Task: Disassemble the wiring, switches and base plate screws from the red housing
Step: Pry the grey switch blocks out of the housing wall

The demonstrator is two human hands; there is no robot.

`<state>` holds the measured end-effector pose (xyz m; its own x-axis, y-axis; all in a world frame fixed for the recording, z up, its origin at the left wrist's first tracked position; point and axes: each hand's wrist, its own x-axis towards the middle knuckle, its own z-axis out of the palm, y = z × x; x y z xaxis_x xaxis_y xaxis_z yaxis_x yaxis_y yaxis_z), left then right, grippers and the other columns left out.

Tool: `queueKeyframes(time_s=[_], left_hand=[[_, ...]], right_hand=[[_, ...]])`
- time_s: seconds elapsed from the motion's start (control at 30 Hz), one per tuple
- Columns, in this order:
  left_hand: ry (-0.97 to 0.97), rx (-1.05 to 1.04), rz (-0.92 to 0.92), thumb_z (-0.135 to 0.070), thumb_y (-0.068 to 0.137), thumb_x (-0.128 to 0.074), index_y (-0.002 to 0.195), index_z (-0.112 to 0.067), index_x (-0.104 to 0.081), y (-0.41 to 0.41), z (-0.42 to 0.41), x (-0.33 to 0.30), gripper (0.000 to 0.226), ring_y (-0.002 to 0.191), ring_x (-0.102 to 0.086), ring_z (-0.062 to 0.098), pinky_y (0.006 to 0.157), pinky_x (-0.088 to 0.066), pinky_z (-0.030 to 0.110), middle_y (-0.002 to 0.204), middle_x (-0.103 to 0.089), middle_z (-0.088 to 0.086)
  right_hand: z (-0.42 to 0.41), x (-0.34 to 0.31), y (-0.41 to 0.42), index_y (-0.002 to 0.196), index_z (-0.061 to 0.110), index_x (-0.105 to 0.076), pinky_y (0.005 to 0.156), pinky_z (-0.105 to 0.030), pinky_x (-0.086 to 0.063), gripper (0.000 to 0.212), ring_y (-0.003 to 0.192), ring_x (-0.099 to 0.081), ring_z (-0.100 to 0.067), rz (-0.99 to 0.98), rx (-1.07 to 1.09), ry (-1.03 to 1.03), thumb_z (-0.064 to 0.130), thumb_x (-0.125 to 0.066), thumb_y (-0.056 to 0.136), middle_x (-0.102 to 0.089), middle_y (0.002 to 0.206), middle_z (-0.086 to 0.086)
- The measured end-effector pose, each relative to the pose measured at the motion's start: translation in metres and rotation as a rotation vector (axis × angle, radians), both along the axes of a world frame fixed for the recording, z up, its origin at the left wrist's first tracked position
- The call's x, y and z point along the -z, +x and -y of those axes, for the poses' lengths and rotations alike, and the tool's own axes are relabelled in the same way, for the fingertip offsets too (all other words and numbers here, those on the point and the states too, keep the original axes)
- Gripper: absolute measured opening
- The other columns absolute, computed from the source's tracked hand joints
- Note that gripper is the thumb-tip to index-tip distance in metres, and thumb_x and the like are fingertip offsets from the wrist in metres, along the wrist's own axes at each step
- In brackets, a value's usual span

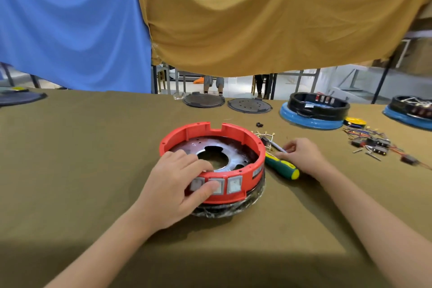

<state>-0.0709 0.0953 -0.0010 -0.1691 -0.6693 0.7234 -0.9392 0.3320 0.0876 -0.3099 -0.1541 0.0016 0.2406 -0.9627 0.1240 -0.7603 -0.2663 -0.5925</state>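
the left hand (177, 184) grips the near rim of the red housing (211, 159), fingers (198, 163) curled over the edge, thumb on the grey switches (216, 186). the housing sits mid-counter (70, 170), its metal base plate (217, 154) inside. just right, a green screwdriver (281, 166) lies beside the right hand (304, 156), whose curled fingers pinch a small metal part. farther right lie loose wires (374, 142); beyond, a black and blue housing (314, 110).

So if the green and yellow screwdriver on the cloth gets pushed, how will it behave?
The screwdriver has a round handle, so it would probably roll, though the table cloth may slow it. It looks rigid and should lift as one piece. The right hand beside it could likely stop it.
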Motion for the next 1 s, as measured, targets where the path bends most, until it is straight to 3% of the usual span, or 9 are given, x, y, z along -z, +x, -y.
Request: queueKeyframes(time_s=[0.1,0.2,0.37,0.47,0.6,0.7,0.83,0.9,1.0], left_hand=[[-0.011,-0.004,0.003,-0.049,0.097,-0.049,0.098,-0.015,-0.069,-0.001,-0.001,0.002,0.040,0.079,-0.049,0.016,0.073,-0.043,0.037,0.085,-0.058,-0.007],[-0.021,-0.036,0.014,-0.046,0.097,-0.050,0.100,-0.013,-0.070,-0.002,-0.004,0.003,0.038,0.082,-0.052,0.019,0.078,-0.043,0.038,0.088,-0.060,-0.004],[-0.031,-0.084,-0.014,-0.044,0.096,-0.049,0.111,-0.015,-0.069,-0.009,-0.009,0.001,0.038,0.095,-0.057,0.018,0.090,-0.040,0.035,0.099,-0.062,-0.004],[-0.038,-0.122,0.026,-0.045,0.096,-0.047,0.117,-0.019,-0.068,-0.021,-0.007,0.000,0.039,0.099,-0.057,0.015,0.095,-0.036,0.033,0.103,-0.063,-0.008],[-0.019,-0.165,0.029,-0.044,0.097,-0.048,0.115,-0.022,-0.070,-0.035,-0.008,0.004,0.036,0.090,-0.056,0.016,0.084,-0.040,0.039,0.098,-0.065,-0.010],[0.008,-0.144,0.036,-0.043,0.097,-0.044,0.117,-0.023,-0.069,-0.026,-0.010,0.002,0.037,0.097,-0.055,0.015,0.093,-0.036,0.038,0.098,-0.063,-0.011],[0.053,-0.167,-0.071,-0.042,0.097,-0.035,0.121,-0.025,-0.066,-0.009,-0.012,0.006,0.042,0.112,-0.049,0.014,0.111,-0.025,0.046,0.105,-0.058,-0.010],[0.055,-0.180,-0.084,-0.041,0.098,-0.033,0.122,-0.025,-0.064,-0.009,-0.011,0.008,0.042,0.116,-0.046,0.013,0.113,-0.022,0.046,0.110,-0.055,-0.009],[0.070,-0.183,-0.069,-0.044,0.099,-0.033,0.124,-0.027,-0.061,-0.010,-0.010,0.008,0.041,0.115,-0.042,0.010,0.114,-0.020,0.043,0.111,-0.052,-0.011]], right_hand=[[0.000,0.004,0.007,0.096,0.007,-0.071,0.074,-0.034,-0.052,0.018,0.085,-0.063,-0.022,-0.063,0.034,-0.039,0.025,-0.070,0.092,-0.069,0.090,-0.007],[-0.002,0.005,0.007,0.102,-0.005,-0.066,0.074,-0.040,-0.050,0.026,0.084,-0.059,-0.029,-0.076,0.116,-0.089,0.017,-0.051,0.101,-0.064,0.091,-0.016],[-0.025,-0.003,-0.016,0.122,-0.003,-0.045,0.076,-0.038,-0.042,0.022,0.091,-0.054,-0.026,0.308,0.167,0.007,0.011,-0.041,0.105,-0.061,0.106,-0.019],[-0.056,-0.010,-0.017,0.133,0.009,-0.050,0.078,-0.037,-0.046,0.031,0.083,-0.052,-0.019,0.550,0.086,0.045,0.012,-0.037,0.105,-0.058,0.093,-0.008],[-0.108,-0.006,-0.005,0.116,0.014,-0.065,0.059,-0.027,-0.041,0.023,0.064,-0.043,-0.012,0.879,-0.084,0.119,0.012,-0.047,0.101,-0.049,0.072,0.000],[-0.139,0.003,0.005,0.102,0.010,-0.070,0.051,-0.023,-0.037,0.013,0.054,-0.037,-0.010,1.060,-0.250,0.152,0.018,-0.060,0.099,-0.042,0.061,0.002],[-0.157,0.005,0.009,0.094,0.006,-0.071,0.053,-0.023,-0.047,0.011,0.053,-0.048,-0.014,1.016,-0.365,0.167,0.015,-0.066,0.096,-0.058,0.061,-0.003],[-0.160,0.001,0.009,0.096,0.005,-0.072,0.058,-0.025,-0.054,0.007,0.057,-0.058,-0.015,0.989,-0.417,0.178,0.010,-0.066,0.094,-0.069,0.072,-0.008],[-0.163,-0.005,0.011,0.099,0.003,-0.075,0.067,-0.027,-0.058,0.011,0.065,-0.061,-0.018,0.924,-0.481,0.112,0.002,-0.066,0.091,-0.071,0.081,-0.017]])
